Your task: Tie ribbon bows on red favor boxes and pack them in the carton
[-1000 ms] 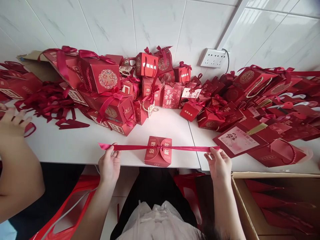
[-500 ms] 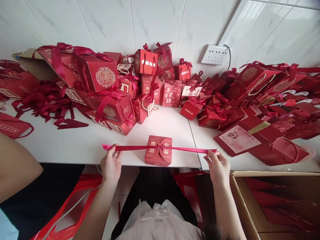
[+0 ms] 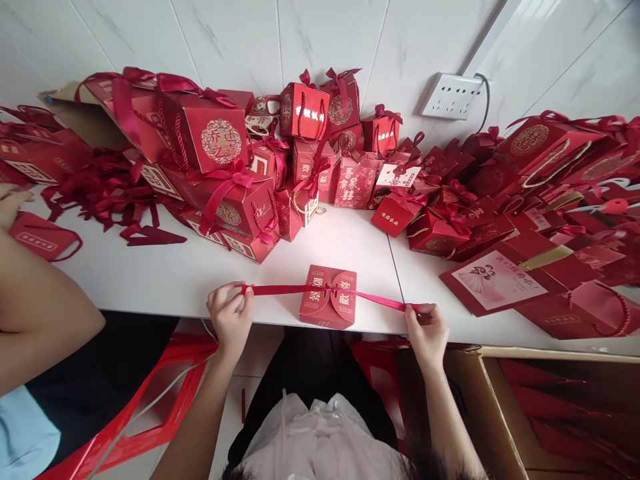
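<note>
A small red gift box with pale lettering and curved closing flaps lies near the table's front edge. Across its top runs a red ribbon, knotted or threaded at the middle where the flaps meet; which of the two I cannot tell. My left hand pinches the ribbon's left end, out to the left of the box. The right end is pinched between the fingers of my right hand. The left length is nearly straight, while the right one slopes down a little toward my fingers. Neither hand touches the box.
Stacked red gift boxes with bows line the wall. A heap of loose ribbons lies on the left. Red bags crowd the right, above an open cardboard carton. A co-worker's arm rests at the left edge.
My hands have come slightly closer together, each still pinching its ribbon end, and the right length has dipped. The whole view has shifted a little, with the box appearing further right.
</note>
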### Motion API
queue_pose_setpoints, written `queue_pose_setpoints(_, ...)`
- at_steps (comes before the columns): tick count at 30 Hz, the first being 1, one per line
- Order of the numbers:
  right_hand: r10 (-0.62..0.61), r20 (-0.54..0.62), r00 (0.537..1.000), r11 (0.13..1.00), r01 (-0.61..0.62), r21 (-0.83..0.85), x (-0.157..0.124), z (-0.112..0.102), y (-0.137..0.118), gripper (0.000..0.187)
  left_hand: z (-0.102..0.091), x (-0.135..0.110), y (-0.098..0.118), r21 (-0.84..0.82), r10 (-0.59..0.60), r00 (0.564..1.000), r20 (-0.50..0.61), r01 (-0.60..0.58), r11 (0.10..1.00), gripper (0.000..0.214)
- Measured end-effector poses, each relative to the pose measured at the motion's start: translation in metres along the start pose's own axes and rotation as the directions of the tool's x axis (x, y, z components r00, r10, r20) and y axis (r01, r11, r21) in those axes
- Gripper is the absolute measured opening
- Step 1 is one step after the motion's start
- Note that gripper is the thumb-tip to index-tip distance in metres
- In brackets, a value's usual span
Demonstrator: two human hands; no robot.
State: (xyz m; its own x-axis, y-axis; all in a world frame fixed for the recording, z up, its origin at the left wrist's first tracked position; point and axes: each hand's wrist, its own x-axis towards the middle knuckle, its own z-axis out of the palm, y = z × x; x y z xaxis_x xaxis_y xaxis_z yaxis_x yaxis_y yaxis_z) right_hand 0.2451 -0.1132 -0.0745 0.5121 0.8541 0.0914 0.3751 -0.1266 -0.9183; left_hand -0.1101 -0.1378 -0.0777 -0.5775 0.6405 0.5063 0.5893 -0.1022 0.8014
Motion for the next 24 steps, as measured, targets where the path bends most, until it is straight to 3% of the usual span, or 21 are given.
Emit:
queue_pose_setpoints(3,-0.037,0.004,0.999,0.999,0.037,-0.019,-0.0012,-0.0008,0.0033,0.026,0.0043,0.0004,-0.0040,0.201,0.177,0.984,0.035,-0.180,0.963,0.024)
queue_pose_setpoints(5,-0.057,0.010,0.998,0.998,0.057,-0.030,-0.0013,-0.0007,0.0050,0.026,0.0059,0.0004,-0.0050,0.330,0.311,0.948,0.072,-0.317,0.889,0.024)
queue_pose_setpoints(8,-0.085,0.024,0.996,0.995,0.086,-0.044,-0.0013,-0.0001,0.0059,0.026,0.0059,-0.0005,-0.0050,0.410,0.423,0.902,0.088,-0.420,0.810,0.023)
queue_pose_setpoints(24,-0.156,0.067,0.986,0.982,0.161,-0.095,-0.0038,-0.0005,-0.0005,0.022,0.0028,-0.0017,0.0006,0.459,0.452,0.882,0.133,-0.459,0.761,0.022)
